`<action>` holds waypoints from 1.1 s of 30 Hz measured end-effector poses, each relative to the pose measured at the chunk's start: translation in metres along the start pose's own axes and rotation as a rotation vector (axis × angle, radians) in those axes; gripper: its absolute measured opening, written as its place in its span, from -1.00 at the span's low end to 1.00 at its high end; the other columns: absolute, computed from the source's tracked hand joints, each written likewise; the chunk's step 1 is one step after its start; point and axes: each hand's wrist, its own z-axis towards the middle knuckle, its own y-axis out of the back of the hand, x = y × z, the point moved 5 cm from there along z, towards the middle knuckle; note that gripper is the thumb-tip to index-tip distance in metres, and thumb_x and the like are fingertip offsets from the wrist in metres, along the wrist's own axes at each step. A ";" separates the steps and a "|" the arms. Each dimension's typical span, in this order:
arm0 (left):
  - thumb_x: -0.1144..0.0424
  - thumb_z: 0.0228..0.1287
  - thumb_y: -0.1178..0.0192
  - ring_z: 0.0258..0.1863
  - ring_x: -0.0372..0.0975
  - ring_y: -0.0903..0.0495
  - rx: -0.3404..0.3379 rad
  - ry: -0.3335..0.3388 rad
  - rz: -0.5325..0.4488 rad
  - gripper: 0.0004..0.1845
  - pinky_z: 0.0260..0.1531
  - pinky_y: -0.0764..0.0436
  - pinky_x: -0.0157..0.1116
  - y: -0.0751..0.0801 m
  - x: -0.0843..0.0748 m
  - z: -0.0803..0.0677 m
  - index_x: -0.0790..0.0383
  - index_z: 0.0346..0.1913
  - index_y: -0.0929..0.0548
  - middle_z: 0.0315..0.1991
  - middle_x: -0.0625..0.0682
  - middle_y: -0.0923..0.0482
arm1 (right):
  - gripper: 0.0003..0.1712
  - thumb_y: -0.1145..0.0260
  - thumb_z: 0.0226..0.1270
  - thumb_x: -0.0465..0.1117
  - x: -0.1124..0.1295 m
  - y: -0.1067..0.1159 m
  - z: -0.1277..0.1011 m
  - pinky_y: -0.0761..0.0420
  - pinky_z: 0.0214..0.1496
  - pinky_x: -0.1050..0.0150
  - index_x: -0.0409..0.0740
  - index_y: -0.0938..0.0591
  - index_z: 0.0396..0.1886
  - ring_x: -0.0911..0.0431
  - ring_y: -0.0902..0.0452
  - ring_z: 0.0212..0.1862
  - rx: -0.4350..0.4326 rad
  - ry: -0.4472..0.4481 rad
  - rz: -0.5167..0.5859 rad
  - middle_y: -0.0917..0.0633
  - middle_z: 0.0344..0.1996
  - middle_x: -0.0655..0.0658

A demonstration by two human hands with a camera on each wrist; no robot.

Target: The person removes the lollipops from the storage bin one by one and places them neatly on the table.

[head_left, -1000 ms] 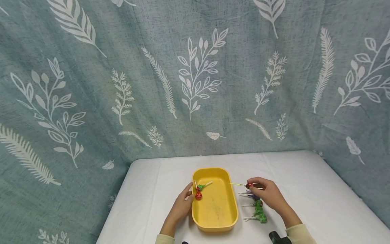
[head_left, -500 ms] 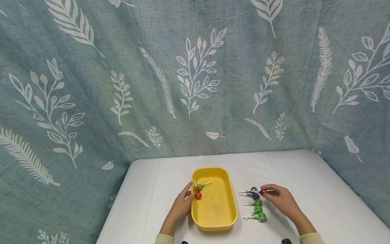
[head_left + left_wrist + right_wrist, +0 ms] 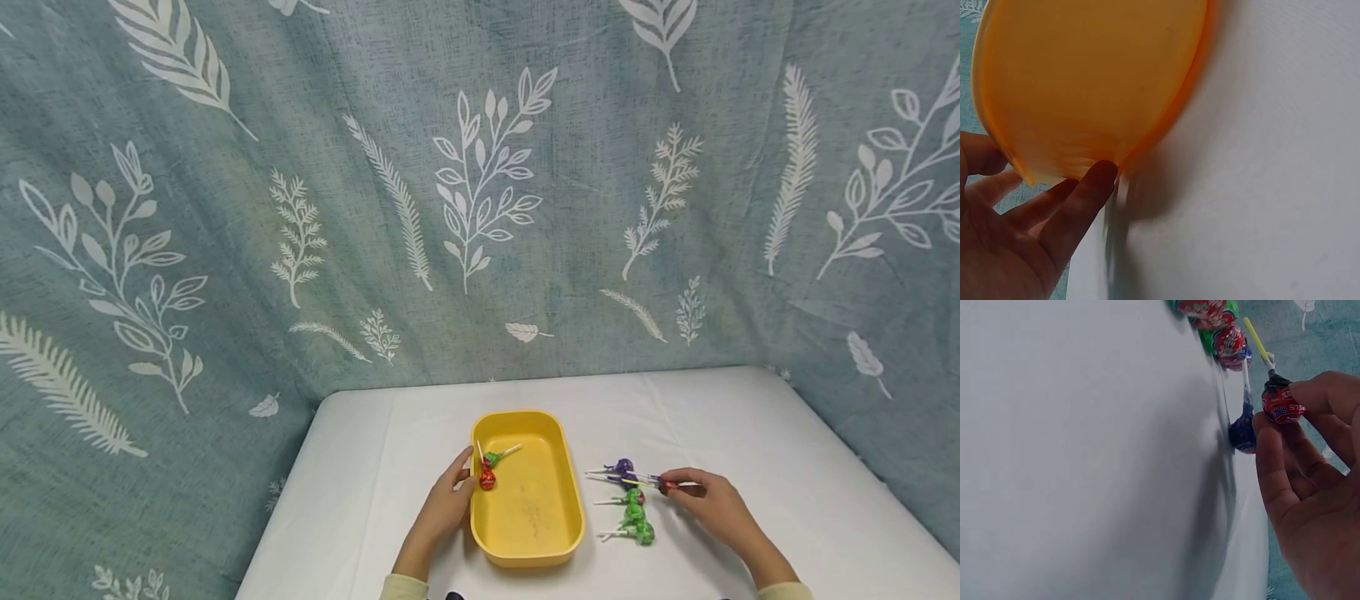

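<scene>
My right hand (image 3: 712, 504) pinches a lollipop (image 3: 1282, 403) with a dark and red wrapper between thumb and fingertips; its yellow stick points left. A purple lollipop (image 3: 1244, 434) lies close beside those fingertips in the right wrist view. In the head view, purple lollipops (image 3: 623, 466) and several green lollipops (image 3: 638, 527) form a column on the white cloth, sticks pointing left. My left hand (image 3: 447, 504) rests against the left side of a yellow tray (image 3: 527, 557), fingertips at its rim and outer wall. Inside the tray lie a red lollipop (image 3: 487, 478) and a green lollipop (image 3: 492, 459).
A white cloth (image 3: 397, 433) covers the table. Behind it hangs a blue-green curtain (image 3: 570, 208) with white leaf prints, and it also stands along both sides. The lollipop column lies to the right of the tray.
My right hand has moved right and toward me with the lollipop, from near the tray's right rim to the right of the column. The left hand and tray have stayed put.
</scene>
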 end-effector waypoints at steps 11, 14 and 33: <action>0.28 0.55 -0.03 0.07 0.05 -0.59 -0.003 0.015 -0.007 -0.42 0.08 -0.58 0.08 0.000 0.000 0.000 0.16 0.56 -0.27 0.19 0.31 -0.54 | -0.71 -0.41 0.26 -0.37 -0.017 -0.001 0.001 -0.64 -0.06 -0.11 -0.30 -0.72 -0.01 -0.21 -0.68 -0.06 -0.001 -0.031 -0.028 -0.71 -0.04 -0.35; 0.27 0.55 -0.04 0.09 0.07 -0.58 -0.009 0.019 -0.005 -0.42 0.10 -0.57 0.10 0.000 0.000 -0.001 0.16 0.56 -0.27 0.20 0.32 -0.53 | -0.69 -0.39 0.25 -0.41 -0.018 -0.001 0.000 -0.64 -0.07 -0.10 -0.33 -0.70 0.01 -0.23 -0.67 -0.05 0.006 -0.029 -0.029 -0.70 -0.03 -0.37; 0.24 0.55 -0.03 0.13 0.06 -0.53 -0.029 0.050 0.014 -0.43 0.17 -0.49 0.15 0.000 0.001 0.001 0.09 0.56 -0.30 0.19 0.26 -0.54 | -0.66 -0.38 0.32 -0.32 -0.017 0.001 -0.003 -0.62 -0.03 -0.16 -0.33 -0.66 0.07 -0.28 -0.64 0.00 -0.041 -0.077 -0.038 -0.69 -0.01 -0.39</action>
